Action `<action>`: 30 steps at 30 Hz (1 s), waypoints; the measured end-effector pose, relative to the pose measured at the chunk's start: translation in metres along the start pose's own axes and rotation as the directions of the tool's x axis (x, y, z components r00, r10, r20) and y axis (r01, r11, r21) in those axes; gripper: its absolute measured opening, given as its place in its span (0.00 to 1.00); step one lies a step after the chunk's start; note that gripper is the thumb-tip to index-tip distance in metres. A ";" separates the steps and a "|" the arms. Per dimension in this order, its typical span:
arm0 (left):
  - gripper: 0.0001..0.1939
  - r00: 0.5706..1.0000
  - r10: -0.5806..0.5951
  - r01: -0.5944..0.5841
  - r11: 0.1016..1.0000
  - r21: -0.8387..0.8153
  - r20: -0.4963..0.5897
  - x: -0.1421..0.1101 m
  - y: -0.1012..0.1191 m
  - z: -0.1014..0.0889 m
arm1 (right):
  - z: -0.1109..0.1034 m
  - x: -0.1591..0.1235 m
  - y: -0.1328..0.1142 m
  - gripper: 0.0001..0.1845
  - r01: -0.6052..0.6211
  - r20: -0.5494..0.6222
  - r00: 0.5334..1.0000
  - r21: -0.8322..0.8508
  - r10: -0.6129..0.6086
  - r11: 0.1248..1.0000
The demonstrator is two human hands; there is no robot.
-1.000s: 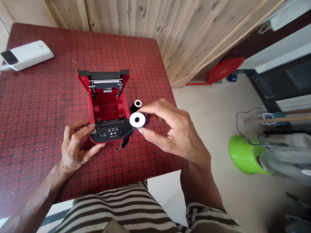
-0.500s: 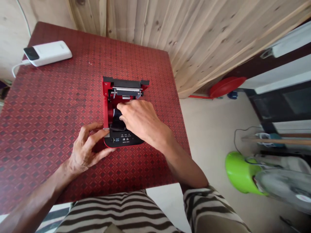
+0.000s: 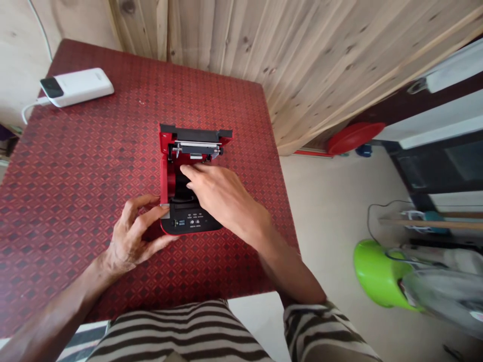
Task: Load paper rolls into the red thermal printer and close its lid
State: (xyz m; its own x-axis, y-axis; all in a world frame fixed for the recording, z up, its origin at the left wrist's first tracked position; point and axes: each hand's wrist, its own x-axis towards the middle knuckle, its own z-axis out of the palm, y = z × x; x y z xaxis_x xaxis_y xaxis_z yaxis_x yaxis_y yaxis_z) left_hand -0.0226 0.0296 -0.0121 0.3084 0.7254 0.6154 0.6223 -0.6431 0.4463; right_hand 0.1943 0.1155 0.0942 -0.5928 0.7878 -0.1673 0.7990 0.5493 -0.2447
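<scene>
A small red and black label printer [image 3: 191, 217] sits on the table with its lid [image 3: 196, 136] raised, showing a roller in the lid. My left hand [image 3: 130, 234] grips its front left corner, fingers on the side and top, thumb along the front edge. Over the open compartment [image 3: 171, 182] reaches my right hand [image 3: 226, 198], its fingers bent down inside. Something dark lies under these fingertips; the back of the hand hides most of it and the printer's right side.
The red patterned table [image 3: 94, 151] stands against a wooden plank wall [image 3: 226, 35]. A white power bank [image 3: 81, 86] with a cable lies at the back left. On the floor to the right are a green bucket [image 3: 377, 274] and a fan [image 3: 445, 296].
My right fingers have shifted slightly inside the compartment, and the dark roll-like piece with a pale edge beneath them shows less. My left hand keeps its hold. The whole view has dropped slightly.
</scene>
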 end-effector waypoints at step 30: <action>0.41 0.950 0.150 -0.181 0.979 0.091 0.275 0.061 0.016 -0.023 | 0.061 -0.069 -0.005 0.10 0.304 -0.746 0.660 0.156 -0.090 0.940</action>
State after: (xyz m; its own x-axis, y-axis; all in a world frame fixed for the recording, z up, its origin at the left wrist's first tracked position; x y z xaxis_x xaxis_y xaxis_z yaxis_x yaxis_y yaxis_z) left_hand -0.0099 0.0578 0.0479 0.5840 0.6598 0.4728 0.6189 -0.7388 0.2666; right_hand 0.2247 0.0410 0.0484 -0.3875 0.6785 0.6241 0.5547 0.7123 -0.4300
